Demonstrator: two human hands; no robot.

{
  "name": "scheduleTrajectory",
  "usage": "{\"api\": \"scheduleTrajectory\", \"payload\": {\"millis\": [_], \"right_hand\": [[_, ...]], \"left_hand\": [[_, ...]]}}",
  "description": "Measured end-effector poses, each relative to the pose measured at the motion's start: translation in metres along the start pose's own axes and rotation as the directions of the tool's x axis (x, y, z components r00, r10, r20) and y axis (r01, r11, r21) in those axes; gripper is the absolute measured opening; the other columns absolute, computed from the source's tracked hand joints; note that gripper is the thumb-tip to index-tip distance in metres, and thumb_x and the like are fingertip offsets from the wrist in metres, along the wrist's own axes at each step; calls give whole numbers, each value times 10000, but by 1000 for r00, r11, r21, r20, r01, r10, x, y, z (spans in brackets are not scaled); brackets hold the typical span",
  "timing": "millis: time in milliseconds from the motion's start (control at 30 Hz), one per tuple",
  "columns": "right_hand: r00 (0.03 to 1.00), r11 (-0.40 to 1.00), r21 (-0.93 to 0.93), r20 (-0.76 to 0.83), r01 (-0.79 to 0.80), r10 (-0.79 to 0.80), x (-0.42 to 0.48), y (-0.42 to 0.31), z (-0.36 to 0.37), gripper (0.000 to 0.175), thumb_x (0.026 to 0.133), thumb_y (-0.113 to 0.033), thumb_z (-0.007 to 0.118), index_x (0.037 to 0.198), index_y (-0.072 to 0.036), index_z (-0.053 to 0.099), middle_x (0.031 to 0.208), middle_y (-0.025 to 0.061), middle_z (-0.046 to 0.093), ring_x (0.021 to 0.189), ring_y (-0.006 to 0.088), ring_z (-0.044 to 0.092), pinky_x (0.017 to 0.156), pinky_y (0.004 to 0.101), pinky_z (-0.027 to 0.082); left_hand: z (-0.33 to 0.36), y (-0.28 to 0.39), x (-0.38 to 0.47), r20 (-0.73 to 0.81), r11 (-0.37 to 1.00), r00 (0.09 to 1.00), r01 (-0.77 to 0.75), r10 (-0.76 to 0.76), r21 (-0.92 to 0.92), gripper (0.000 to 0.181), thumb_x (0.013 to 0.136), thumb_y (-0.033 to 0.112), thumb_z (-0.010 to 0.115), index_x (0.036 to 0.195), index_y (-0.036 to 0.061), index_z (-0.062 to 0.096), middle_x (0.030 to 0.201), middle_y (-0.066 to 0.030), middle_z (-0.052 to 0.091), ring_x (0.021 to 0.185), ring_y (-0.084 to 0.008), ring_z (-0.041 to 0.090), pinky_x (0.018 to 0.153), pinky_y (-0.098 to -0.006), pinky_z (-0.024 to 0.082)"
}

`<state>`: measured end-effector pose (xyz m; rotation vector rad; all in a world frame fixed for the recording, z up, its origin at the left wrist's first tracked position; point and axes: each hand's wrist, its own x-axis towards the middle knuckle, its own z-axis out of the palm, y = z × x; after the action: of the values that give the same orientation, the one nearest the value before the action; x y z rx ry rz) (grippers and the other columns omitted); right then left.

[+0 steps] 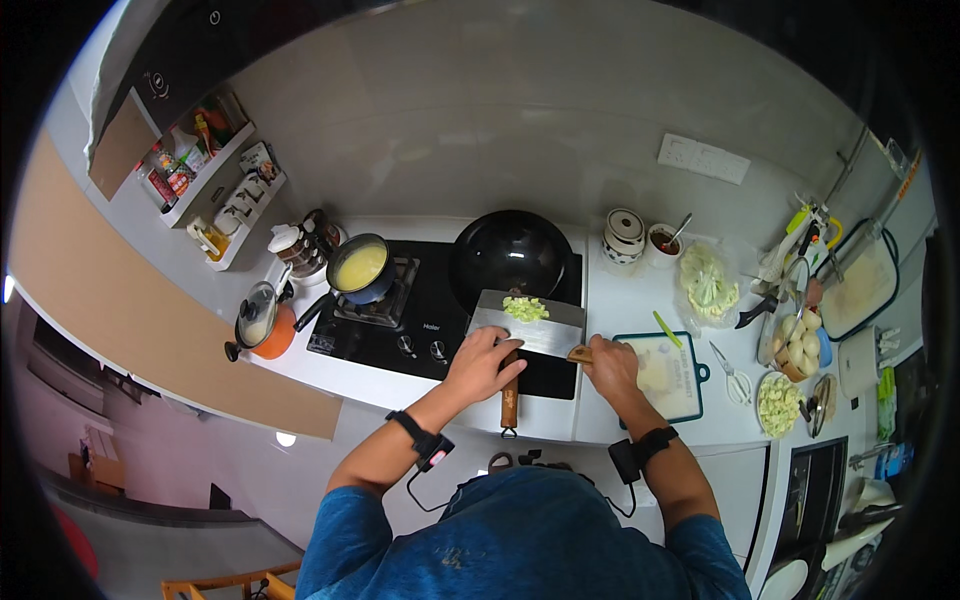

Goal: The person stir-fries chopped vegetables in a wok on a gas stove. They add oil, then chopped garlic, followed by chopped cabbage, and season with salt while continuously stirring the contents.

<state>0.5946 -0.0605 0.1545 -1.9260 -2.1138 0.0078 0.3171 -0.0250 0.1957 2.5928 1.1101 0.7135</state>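
My right hand (613, 369) grips the wooden handle of a Chinese cleaver (551, 334), whose broad blade lies flat over the near side of a black wok (510, 251). A small heap of chopped pale-green vegetable (526, 308) sits on the blade. My left hand (482, 365) is at the blade's near left edge, fingers apart, above the wok's wooden handle (509, 397); whether its fingertips press on the metal is hard to tell. To the right of my right hand lies a cutting board (664, 375) with a green stalk (667, 329) across its far edge.
A saucepan of yellow liquid (361, 268) stands on the left burner, beside an orange lidded pot (271, 339). Right of the board are scissors (733, 375), a bowl of chopped vegetable (780, 405) and a bagged cabbage-like vegetable (707, 285). A lidded jar (624, 234) stands behind.
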Motion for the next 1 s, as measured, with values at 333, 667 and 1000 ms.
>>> {"api": "scheduleTrajectory", "payload": {"millis": [333, 667, 1000], "right_hand": [[998, 988, -150, 46, 42, -36, 34, -30, 11, 345, 704, -287, 809, 881, -105, 575, 764, 69, 680, 740, 253, 688, 715, 373, 495], [1000, 997, -74, 25, 13, -11, 23, -16, -5, 314, 691, -230, 794, 878, -80, 592, 751, 84, 664, 724, 277, 670, 688, 392, 499], [1000, 995, -98, 18, 8, -7, -4, 3, -21, 294, 687, -208, 783, 867, -75, 592, 757, 89, 663, 724, 281, 659, 694, 399, 495]], "left_hand": [[62, -70, 86, 70, 985, 987, 140, -148, 104, 402, 940, 404, 545, 1195, 120, 671, 1095, -166, 581, 1044, -354, 527, 942, -438, 425], [4, -102, 95, 120, 978, 971, 208, -209, 25, 263, 883, 169, 560, 1073, 47, 695, 1098, -169, 654, 1086, -354, 581, 978, -406, 453], [24, -71, 85, 158, 983, 986, 82, -55, -164, 271, 871, 112, 538, 1077, 20, 689, 1066, -169, 667, 1041, -346, 613, 943, -405, 480]]}}
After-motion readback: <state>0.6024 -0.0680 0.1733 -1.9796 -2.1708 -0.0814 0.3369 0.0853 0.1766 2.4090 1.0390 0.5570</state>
